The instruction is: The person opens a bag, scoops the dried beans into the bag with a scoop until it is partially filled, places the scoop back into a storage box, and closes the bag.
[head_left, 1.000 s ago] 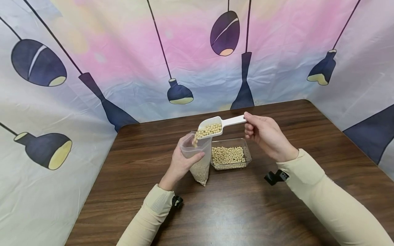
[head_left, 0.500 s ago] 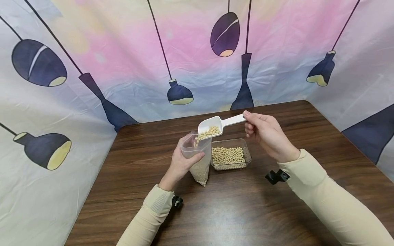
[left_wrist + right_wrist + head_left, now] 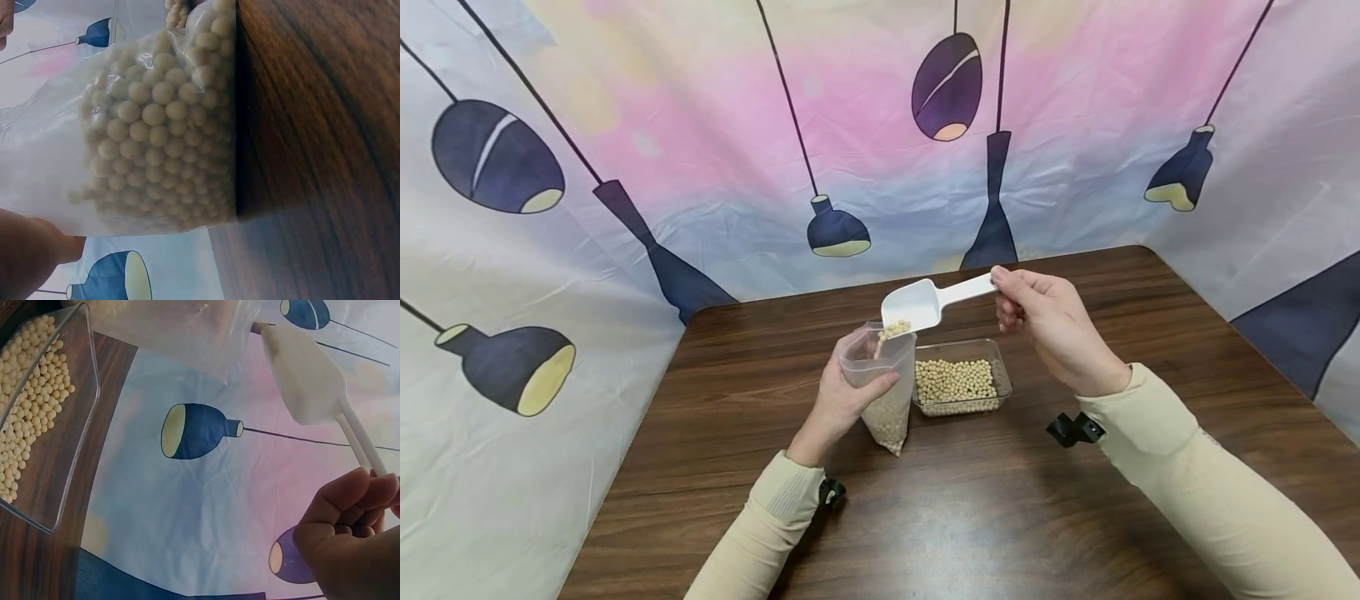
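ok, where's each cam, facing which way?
Head: head-worn, facing forward-down; left hand, right hand, cream sleeves, brown wooden table.
Left wrist: worn there, facing translucent plastic bag of beige beans; left hand partly visible.
Right wrist: worn there, facing white plastic scoop; right hand visible.
Head and right wrist share scoop and clear rectangular plastic tray.

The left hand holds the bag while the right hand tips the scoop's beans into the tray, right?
Not the tray: the head view shows the beans going into the bag. The left hand does hold the bag, and the right hand does tip the scoop.
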Motion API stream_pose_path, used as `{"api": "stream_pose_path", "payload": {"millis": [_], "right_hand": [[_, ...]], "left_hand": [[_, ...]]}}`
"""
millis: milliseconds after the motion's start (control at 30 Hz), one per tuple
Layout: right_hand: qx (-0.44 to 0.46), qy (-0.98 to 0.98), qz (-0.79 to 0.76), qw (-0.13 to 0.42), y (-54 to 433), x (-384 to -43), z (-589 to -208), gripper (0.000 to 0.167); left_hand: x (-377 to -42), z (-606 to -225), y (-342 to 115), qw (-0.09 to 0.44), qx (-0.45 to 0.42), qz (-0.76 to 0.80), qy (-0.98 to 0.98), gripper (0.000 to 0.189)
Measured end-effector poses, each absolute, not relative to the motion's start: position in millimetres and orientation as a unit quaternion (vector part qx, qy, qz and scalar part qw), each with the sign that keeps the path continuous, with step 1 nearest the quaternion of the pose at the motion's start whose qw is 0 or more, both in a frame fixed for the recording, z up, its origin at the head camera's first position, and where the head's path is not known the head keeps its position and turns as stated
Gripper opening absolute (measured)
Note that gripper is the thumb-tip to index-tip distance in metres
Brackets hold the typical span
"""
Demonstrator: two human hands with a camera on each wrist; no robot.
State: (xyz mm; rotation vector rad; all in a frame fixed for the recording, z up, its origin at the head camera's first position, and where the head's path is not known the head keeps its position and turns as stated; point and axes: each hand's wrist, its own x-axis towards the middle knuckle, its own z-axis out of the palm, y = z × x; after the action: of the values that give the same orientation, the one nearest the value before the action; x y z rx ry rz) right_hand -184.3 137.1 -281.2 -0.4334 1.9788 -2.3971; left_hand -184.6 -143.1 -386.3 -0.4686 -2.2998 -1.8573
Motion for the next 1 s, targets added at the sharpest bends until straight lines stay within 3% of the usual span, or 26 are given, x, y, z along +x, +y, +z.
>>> {"api": "stream_pose_path", "payload": {"millis": [267, 333, 500, 567, 733, 1000], "right_hand": [[-0.150, 0.697, -0.698, -0.063, 135, -178, -276, 0.035], [-0.158, 0.724, -0.662, -0.114, 133, -177, -276, 0.034], [-0.196, 0.800, -0.472, -0.314, 128, -174, -283, 0.023], [-0.202, 0.832, -0.378, -0.353, 126, -175, -291, 0.019], [-0.190, 0.902, -0.233, -0.311, 121, -182, -320, 0.024], [-0.169, 0.926, -0.180, -0.286, 121, -189, -344, 0.030]], "left_hand": [[-186, -388, -144, 0.076, -0.165, -0.625, -0.760, 0.073], [-187, -388, -144, 0.075, -0.165, -0.624, -0.760, 0.072], [-187, -387, -144, 0.073, -0.160, -0.623, -0.762, 0.073], [-187, -387, -144, 0.071, -0.161, -0.624, -0.762, 0.073], [-188, -387, -143, 0.069, -0.158, -0.623, -0.763, 0.073], [-187, -388, -142, 0.082, -0.167, -0.616, -0.766, 0.071]]}}
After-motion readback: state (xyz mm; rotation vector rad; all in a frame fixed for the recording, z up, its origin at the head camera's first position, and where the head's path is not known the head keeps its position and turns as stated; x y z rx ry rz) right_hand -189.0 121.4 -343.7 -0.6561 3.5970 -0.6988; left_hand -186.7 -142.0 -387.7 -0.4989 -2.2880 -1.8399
